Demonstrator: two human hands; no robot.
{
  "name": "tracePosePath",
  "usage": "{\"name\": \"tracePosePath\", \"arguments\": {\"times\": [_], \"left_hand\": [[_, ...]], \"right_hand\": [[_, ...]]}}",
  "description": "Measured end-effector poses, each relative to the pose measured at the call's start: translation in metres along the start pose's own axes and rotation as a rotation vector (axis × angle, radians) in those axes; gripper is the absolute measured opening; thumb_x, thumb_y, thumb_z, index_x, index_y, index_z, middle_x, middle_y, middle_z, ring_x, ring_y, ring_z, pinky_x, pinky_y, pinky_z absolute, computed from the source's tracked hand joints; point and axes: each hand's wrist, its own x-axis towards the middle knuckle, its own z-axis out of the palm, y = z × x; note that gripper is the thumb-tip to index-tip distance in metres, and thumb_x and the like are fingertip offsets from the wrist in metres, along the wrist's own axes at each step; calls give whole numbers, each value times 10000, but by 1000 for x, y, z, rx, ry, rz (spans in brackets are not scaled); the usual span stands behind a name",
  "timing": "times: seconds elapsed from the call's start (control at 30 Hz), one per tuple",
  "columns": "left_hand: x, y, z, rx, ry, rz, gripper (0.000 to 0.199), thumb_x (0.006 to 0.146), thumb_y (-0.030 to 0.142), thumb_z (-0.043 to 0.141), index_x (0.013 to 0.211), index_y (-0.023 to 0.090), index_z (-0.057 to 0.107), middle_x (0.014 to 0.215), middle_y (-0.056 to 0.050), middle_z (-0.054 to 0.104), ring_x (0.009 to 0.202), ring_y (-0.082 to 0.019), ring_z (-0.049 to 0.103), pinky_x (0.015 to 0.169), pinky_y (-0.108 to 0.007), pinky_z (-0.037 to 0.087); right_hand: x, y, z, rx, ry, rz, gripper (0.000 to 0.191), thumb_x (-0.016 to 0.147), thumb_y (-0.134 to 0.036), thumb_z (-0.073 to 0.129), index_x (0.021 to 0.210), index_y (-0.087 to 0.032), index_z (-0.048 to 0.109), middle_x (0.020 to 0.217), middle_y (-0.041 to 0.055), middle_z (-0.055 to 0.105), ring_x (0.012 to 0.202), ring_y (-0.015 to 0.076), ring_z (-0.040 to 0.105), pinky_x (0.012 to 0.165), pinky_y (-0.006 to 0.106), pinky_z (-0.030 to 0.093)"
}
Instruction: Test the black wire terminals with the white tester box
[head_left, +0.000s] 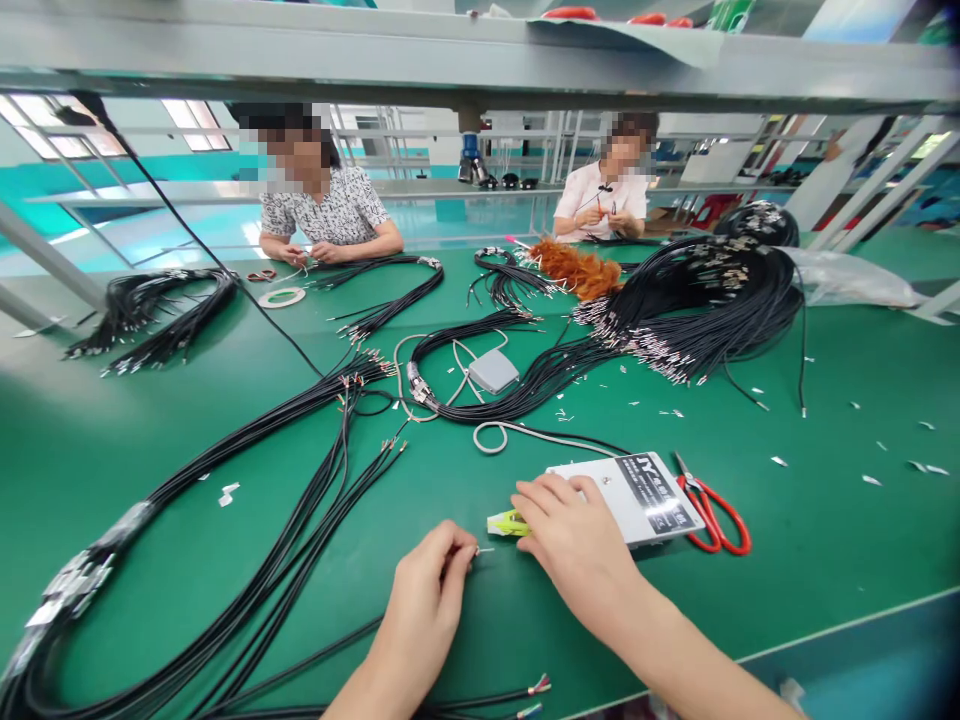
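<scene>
My left hand (426, 600) is closed in a pinch on the end of a black cable (322, 655), and a thin pale wire tip sticks out past the fingertips. To its right, my right hand (574, 545) lies over the front of a white box (619, 495) with a black printed label. Its fingers are stretched across the box top, beside the yellow-green nose piece (510, 523) that points toward the wire tip. A small gap separates the tip from that nose. Red-handled scissors (716, 515) lie against the box's right side.
Long black cable bundles (247, 440) curve across the left of the green table (825, 530). A large cable heap (697, 300) lies at the back right, near a grey pedal-like block (493, 371). White scraps are scattered about. Two people sit opposite, under a metal shelf beam (300, 50).
</scene>
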Motion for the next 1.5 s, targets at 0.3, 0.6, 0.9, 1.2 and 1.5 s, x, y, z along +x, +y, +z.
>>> {"name": "tracePosePath", "arguments": {"times": [0.3,0.6,0.9,1.2,1.5], "left_hand": [[16,2,9,-18,11,-72,209,912,281,427,744,217,534,668,3,592,622,-180,571,612,-269,437],[23,-3,16,-20,-4,-83,206,903,279,433,741,214,542,666,-2,595,617,-182,566,616,-279,430],[22,-2,18,-71,11,-100,200,896,278,452,742,209,559,643,14,595,584,-163,572,572,-246,439],[23,-4,19,-58,7,-99,190,892,265,448,742,210,550,653,15,593,594,-164,580,590,-248,444],[25,-3,16,-48,-20,-92,193,885,293,457,749,214,569,649,2,617,604,-191,592,603,-280,438]], "right_hand": [[11,-2,11,-39,-123,-13,178,786,-82,733,710,-196,619,716,-9,649,776,192,554,774,356,288],[11,-1,9,-43,-164,-18,155,731,-104,747,745,-191,619,744,-1,643,809,203,555,834,377,286],[11,-2,6,-45,-172,-16,154,736,-138,745,754,-197,604,755,20,643,821,213,545,840,403,291],[10,-1,-1,7,-144,-11,138,800,-212,751,862,-200,628,886,14,699,922,216,588,925,425,299],[-82,23,-23,167,309,199,222,932,-90,519,1106,-203,596,1206,76,693,1142,224,575,975,404,383]]}}
